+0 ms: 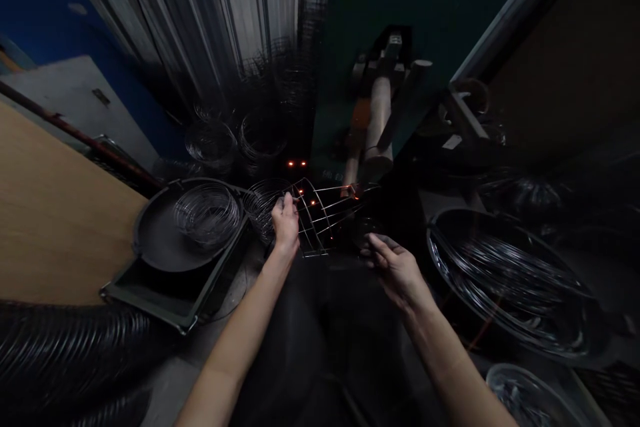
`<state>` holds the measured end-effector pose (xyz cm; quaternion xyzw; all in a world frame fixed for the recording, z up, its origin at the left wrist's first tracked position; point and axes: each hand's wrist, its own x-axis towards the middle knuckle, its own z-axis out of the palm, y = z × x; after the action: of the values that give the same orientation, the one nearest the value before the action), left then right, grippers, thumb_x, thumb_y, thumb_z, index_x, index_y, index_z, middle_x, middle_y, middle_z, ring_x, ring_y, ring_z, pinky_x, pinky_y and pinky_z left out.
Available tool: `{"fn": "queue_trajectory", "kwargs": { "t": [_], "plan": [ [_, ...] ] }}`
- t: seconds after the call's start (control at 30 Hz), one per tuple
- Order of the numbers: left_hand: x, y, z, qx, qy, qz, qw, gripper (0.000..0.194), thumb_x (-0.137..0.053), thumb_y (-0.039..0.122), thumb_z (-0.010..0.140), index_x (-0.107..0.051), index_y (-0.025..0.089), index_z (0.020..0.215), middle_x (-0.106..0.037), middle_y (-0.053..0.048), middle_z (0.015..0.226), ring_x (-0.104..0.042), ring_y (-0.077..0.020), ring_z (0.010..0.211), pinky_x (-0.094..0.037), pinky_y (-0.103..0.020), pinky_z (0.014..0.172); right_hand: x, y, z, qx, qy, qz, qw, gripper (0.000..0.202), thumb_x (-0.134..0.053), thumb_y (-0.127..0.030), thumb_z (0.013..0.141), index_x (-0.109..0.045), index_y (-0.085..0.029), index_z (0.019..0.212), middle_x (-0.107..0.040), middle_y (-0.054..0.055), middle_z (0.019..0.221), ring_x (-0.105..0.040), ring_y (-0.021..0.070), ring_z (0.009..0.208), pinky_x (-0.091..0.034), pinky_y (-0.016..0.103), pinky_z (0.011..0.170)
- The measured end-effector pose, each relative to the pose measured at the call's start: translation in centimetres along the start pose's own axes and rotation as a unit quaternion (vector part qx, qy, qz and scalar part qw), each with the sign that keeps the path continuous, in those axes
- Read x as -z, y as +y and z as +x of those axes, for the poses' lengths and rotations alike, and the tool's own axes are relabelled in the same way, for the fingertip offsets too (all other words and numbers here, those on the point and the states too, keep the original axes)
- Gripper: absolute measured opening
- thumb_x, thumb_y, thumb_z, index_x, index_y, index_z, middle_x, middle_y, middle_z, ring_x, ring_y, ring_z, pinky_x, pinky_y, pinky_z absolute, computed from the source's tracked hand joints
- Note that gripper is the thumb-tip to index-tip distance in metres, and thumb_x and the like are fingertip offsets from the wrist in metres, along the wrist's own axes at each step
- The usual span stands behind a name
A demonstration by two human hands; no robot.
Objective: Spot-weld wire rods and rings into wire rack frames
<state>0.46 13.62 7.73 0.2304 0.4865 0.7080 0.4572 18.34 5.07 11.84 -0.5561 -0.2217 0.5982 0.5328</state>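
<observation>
A curved wire frame [320,213] of thin rods sits under the electrode arm of a spot welder [375,127], with small orange glowing spots and sparks on its joints. My left hand [285,220] grips the frame's left edge. To the right of the frame hovers my right hand [393,263], fingers pinched around something small and dark that I cannot make out. A dark apron covers my lap below the frame.
A round black pan [150,240] at the left holds a stack of wire rings [207,213]. More rings [235,140] stand behind. A large basin of wire loops [510,280] is at the right. A wooden board [50,213] lies far left.
</observation>
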Motion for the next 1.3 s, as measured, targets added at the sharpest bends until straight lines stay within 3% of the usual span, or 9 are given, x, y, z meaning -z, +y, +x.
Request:
{"fn": "queue_trajectory", "kwargs": {
  "t": [0.27,0.5,0.67,0.77,0.9,1.03,1.13,1.23,1.3],
  "plan": [
    [4.0,-2.0,-5.6,-0.087,-0.071,0.128,0.985,0.032,-0.054,0.046,0.083,-0.057,0.018,0.068,-0.039,0.004,0.051,-0.034,-0.0081,0.045,-0.029,-0.021,0.048,-2.1,-2.6,-2.7,0.286,-0.106,-0.353,0.885,0.019,-0.068,-0.037,0.073,-0.072,-0.023,0.084,-0.068,0.004,0.087,-0.062,0.0195,0.083,-0.047,0.028,0.078],
    [7.6,-4.1,-8.8,-0.251,-0.287,0.274,0.883,0.025,-0.067,0.047,0.071,-0.067,0.024,0.079,-0.063,-0.008,0.091,-0.054,-0.0244,0.099,-0.034,-0.043,0.096,0.7,-0.4,3.3,0.076,-0.147,-0.300,0.940,0.039,-0.069,-0.052,0.066,-0.069,-0.017,0.084,-0.066,0.003,0.071,-0.060,0.0185,0.070,-0.046,0.025,0.059],
    [8.4,-4.1,-5.4,0.072,-0.080,0.096,0.990,0.055,-0.041,0.063,0.083,-0.060,0.015,0.102,-0.062,-0.014,0.100,-0.058,-0.0216,0.098,-0.043,-0.035,0.087,3.9,5.0,2.5,0.114,-0.179,-0.343,0.915,0.032,-0.060,-0.048,0.075,-0.068,-0.018,0.085,-0.068,0.005,0.082,-0.062,0.0194,0.078,-0.047,0.028,0.070],
    [7.4,-3.8,-3.7,0.305,-0.094,-0.027,0.947,0.056,-0.046,0.063,0.081,-0.060,0.010,0.092,-0.065,-0.012,0.078,-0.062,-0.0174,0.072,-0.046,-0.027,0.067,4.8,8.4,1.2,0.182,-0.203,-0.408,0.871,0.025,-0.052,-0.038,0.082,-0.068,-0.020,0.088,-0.069,0.006,0.090,-0.063,0.0205,0.084,-0.047,0.032,0.080],
    [6.7,-3.8,-4.0,0.383,-0.032,-0.059,0.921,0.034,-0.052,0.045,0.086,-0.058,0.012,0.081,-0.047,0.004,0.045,-0.044,-0.0073,0.040,-0.038,-0.019,0.048,6.9,10.4,-1.0,0.240,-0.211,-0.458,0.829,0.027,-0.046,-0.031,0.085,-0.069,-0.020,0.094,-0.068,0.007,0.091,-0.064,0.0192,0.082,-0.049,0.031,0.078],
    [6.8,-4.8,-5.4,0.303,-0.087,-0.074,0.946,0.026,-0.065,0.037,0.079,-0.055,0.014,0.071,-0.027,0.011,0.038,-0.030,-0.0039,0.036,-0.033,-0.015,0.045,15.4,8.9,-3.3,0.279,0.003,-0.478,0.833,0.034,-0.044,-0.039,0.087,-0.065,-0.020,0.106,-0.067,0.008,0.103,-0.063,0.0199,0.092,-0.047,0.032,0.085],
    [6.8,-5.4,-7.2,0.229,-0.093,-0.067,0.967,0.029,-0.074,0.036,0.069,-0.056,0.013,0.069,-0.038,0.009,0.045,-0.035,-0.0029,0.042,-0.035,-0.015,0.049,25.2,8.0,-6.2,0.207,0.280,-0.549,0.759,0.045,-0.042,-0.049,0.084,-0.067,-0.014,0.096,-0.067,0.014,0.096,-0.063,0.0271,0.087,-0.048,0.041,0.081],
    [7.0,-5.5,-10.1,0.176,-0.078,-0.010,0.981,0.034,-0.078,0.039,0.062,-0.060,0.011,0.070,-0.056,0.002,0.064,-0.047,-0.0036,0.055,-0.039,-0.016,0.058,31.9,8.2,-7.9,0.075,0.349,-0.614,0.704,0.051,-0.040,-0.054,0.080,-0.067,-0.012,0.085,-0.067,0.019,0.081,-0.063,0.0342,0.075,-0.048,0.047,0.067],
    [7.2,-5.6,-11.8,0.158,-0.053,0.028,0.986,0.037,-0.076,0.044,0.064,-0.061,0.010,0.070,-0.057,0.000,0.066,-0.049,-0.0052,0.059,-0.039,-0.017,0.059,32.2,8.2,-7.5,0.119,0.360,-0.604,0.701,0.050,-0.041,-0.056,0.081,-0.068,-0.015,0.088,-0.067,0.019,0.083,-0.063,0.0348,0.076,-0.048,0.046,0.065]
  ]
}}
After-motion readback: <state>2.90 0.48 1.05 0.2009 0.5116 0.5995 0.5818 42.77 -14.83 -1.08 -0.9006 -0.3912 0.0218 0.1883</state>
